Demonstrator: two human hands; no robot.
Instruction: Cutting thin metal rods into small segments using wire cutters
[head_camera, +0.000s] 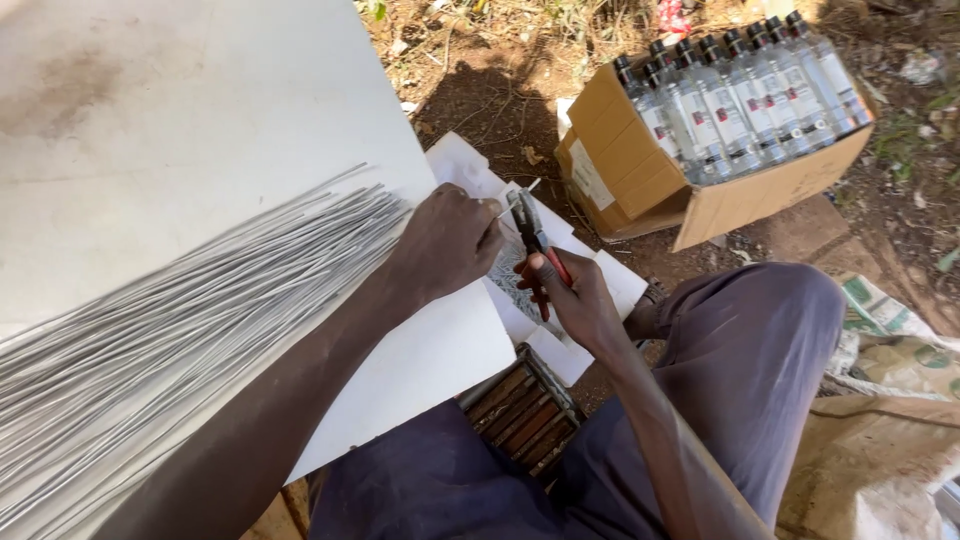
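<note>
My left hand (447, 240) is closed around the end of a thin metal wire (519, 195) at the edge of a white board (200, 110). My right hand (572, 296) grips red-handled pliers (533, 238), whose jaws meet the wire tip just right of my left hand. A large fan of long silver wires (180, 310) lies across the board, running from lower left toward my left hand. Under the pliers sits a pile of small cut wire pieces (515, 280) on white paper (610, 280).
A cardboard box (640, 170) lying on its side holds several clear bottles (740, 95) at the upper right on bare dirt. A slatted wooden piece (520, 410) shows below the board. My knee in dark trousers (760, 340) is at right, sacking (880, 330) beyond.
</note>
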